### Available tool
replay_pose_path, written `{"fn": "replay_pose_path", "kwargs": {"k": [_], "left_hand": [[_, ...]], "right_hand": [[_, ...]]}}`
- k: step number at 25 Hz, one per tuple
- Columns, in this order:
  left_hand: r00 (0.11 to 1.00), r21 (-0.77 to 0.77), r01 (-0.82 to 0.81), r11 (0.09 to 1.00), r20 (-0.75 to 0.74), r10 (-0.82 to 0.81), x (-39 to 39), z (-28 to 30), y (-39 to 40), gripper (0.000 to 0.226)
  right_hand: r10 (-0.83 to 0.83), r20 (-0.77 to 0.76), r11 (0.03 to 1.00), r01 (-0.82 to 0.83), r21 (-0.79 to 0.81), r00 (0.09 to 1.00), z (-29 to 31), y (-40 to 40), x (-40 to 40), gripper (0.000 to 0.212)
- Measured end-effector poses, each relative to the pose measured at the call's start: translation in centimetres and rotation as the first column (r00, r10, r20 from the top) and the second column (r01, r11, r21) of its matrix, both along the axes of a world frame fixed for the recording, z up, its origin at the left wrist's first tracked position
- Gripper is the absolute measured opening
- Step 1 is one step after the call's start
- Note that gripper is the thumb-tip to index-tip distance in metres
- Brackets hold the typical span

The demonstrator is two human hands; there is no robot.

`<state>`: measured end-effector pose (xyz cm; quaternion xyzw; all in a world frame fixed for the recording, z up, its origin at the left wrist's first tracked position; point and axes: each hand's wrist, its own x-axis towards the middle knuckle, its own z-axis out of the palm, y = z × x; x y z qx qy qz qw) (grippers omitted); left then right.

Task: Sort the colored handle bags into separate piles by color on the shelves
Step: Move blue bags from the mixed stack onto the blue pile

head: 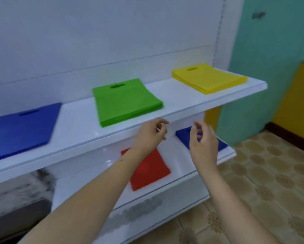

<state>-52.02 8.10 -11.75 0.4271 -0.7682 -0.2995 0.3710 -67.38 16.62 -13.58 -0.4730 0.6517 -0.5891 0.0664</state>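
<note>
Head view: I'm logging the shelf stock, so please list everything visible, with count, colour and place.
upper shelf: one, white, across the middle of the view
lower shelf: one, white, under the upper one
blue bags: one pile, blue, upper shelf, left
green bags: one pile, green, upper shelf, middle
yellow bags: one pile, yellow, upper shelf, right end
red bags: red, count unclear, lower shelf, partly behind the left forearm
dark blue bags: dark blue, count unclear, lower shelf, right, partly behind the right hand
floor: patterned tan tiles, lower right
wall: teal, right of the shelves
left hand: one, fingers loosely curled, holding nothing
right hand: one, fingers loosely curled, holding nothing
</note>
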Motion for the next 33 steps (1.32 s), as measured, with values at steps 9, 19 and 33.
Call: {"fn": "replay_pose_path", "kwargs": {"k": [9,19,33], "left_hand": [[0.839,-0.169,-0.543,0.822,-0.11,0.532,29.0,7.7,-0.3,0.019],[0.604,-0.286,-0.702,0.652,0.246,0.758,51.1,6.2,-9.5,0.028],[0.398,-0.467,-0.515,0.719,0.612,0.683,55.5,4.9,-14.5,0.024]], "right_hand": [[0.45,-0.211,0.883,-0.467,-0.037,0.868,5.0,-5.7,23.0,0.031],[0.785,-0.418,0.616,-0.649,0.446,0.458,5.0,-17.2,38.7,0.066],[0.671,-0.439,0.738,-0.485,0.469,0.597,5.9,-15.5,40.8,0.024]]}}
